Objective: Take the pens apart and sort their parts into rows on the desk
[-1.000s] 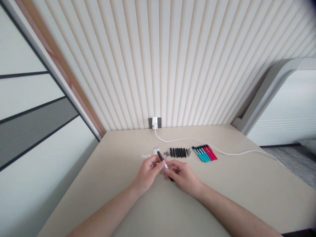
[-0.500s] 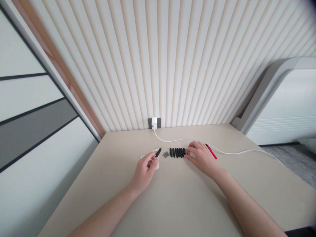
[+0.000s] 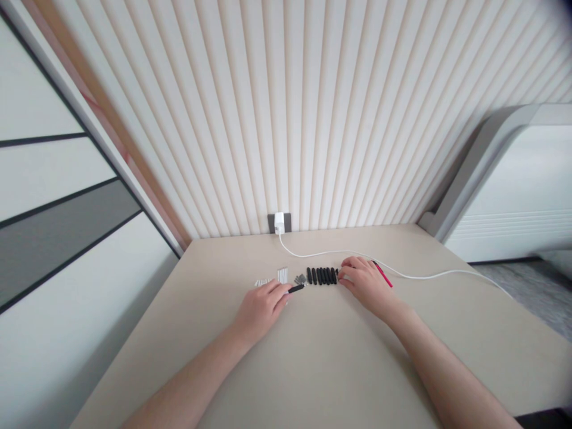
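Observation:
Between the thumb and fingers of my left hand (image 3: pixel 264 307) is a black pen barrel (image 3: pixel 297 288). It lies nearly flat, with its small light tip pointing right. My right hand (image 3: pixel 366 285) is low over the table at the right end of a row of black barrels (image 3: pixel 321 276). Its fingertips are pinched together, and what they hold, if anything, is hidden. Left of the row lies a small pile of grey pieces (image 3: pixel 300 279). Slim white sticks (image 3: pixel 283 274) lie beyond my left hand, with more small white pieces (image 3: pixel 263 282) beside them.
A red and black pen (image 3: pixel 383 275) lies just right of my right hand. Behind the row, a white cable (image 3: pixel 330 252) runs from a charger (image 3: pixel 279 223) in the wall socket across the beige table (image 3: pixel 322 357) to its right edge.
My left hand has turned over and lowered, swinging the barrel from upright-slanting to nearly level, its tip toward the grey pieces. My right hand has barely shifted.

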Tool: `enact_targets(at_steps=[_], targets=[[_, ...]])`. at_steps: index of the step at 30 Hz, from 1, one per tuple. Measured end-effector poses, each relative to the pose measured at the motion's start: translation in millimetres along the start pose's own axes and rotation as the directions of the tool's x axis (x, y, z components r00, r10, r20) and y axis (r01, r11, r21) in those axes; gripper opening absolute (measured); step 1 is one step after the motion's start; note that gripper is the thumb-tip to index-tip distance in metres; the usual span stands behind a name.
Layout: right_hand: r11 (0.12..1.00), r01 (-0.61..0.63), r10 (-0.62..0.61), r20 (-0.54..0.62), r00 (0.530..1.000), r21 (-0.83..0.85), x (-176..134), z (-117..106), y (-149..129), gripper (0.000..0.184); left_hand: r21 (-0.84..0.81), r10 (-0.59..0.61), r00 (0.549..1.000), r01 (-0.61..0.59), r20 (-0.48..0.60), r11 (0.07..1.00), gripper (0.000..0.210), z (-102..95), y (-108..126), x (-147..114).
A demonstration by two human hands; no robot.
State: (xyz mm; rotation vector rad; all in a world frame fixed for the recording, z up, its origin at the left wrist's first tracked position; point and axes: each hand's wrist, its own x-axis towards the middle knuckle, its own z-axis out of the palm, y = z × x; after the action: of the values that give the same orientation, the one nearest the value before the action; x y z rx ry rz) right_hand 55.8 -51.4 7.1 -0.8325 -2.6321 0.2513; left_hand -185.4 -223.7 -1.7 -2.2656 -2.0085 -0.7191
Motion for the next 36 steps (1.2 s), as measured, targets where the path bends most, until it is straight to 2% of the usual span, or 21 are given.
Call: enact_targets(at_steps=[2, 4, 6, 9, 14, 20, 26, 32, 36], targets=[[0.988, -0.004, 0.014, -0.063, 0.998, 0.154, 1, -1, -6, 0.012, -0.002, 0.011, 1.000, -0.011, 0.015, 1.000, 0.027, -0.4, 2, 0], [0.932, -0.033, 0.075, -0.103, 0.992, 0.362, 1, 0, -16, 0.016, -0.005, 0.019, 1.000, -0.019, 0.021, 1.000, 0.028, -0.2, 3, 1], [0.841, -0.084, 0.150, -0.081, 0.985, 0.534, 1, 5, -28, 0.020, -0.006, 0.020, 1.000, -0.020, 0.020, 1.000, 0.031, 0.7, 3, 1], [0.743, -0.122, 0.187, -0.029, 0.982, 0.659, 0, 17, -41, 0.023, -0.011, 0.033, 0.999, -0.033, 0.012, 0.999, 0.033, 2.8, 3, 0], [0.691, -0.166, 0.206, 0.028, 0.978, 0.704, -1, 30, -47, 0.024, -0.031, 0.058, 0.998, -0.058, -0.008, 0.998, 0.033, 4.9, 2, 0], [0.660, -0.178, 0.183, 0.073, 0.980, 0.730, -2, 29, -50, 0.023, -0.044, 0.050, 0.999, -0.049, 0.021, 0.998, 0.033, 4.3, 4, -1], [0.638, -0.177, 0.153, 0.102, 0.983, 0.749, -3, 34, -55, 0.025, -0.089, 0.090, 0.995, -0.093, -0.043, 0.992, 0.030, 4.1, 3, -1], [0.688, -0.175, 0.090, 0.157, 0.983, 0.704, -7, 35, -61, 0.026, -0.085, 0.132, 0.991, -0.133, -0.021, 0.987, 0.025, 3.8, 1, 1], [0.706, -0.134, 0.064, 0.125, 0.990, 0.696, -8, 32, -63, 0.025, -0.104, 0.145, 0.989, -0.147, -0.033, 0.984, 0.025, 2.7, -1, 1]])
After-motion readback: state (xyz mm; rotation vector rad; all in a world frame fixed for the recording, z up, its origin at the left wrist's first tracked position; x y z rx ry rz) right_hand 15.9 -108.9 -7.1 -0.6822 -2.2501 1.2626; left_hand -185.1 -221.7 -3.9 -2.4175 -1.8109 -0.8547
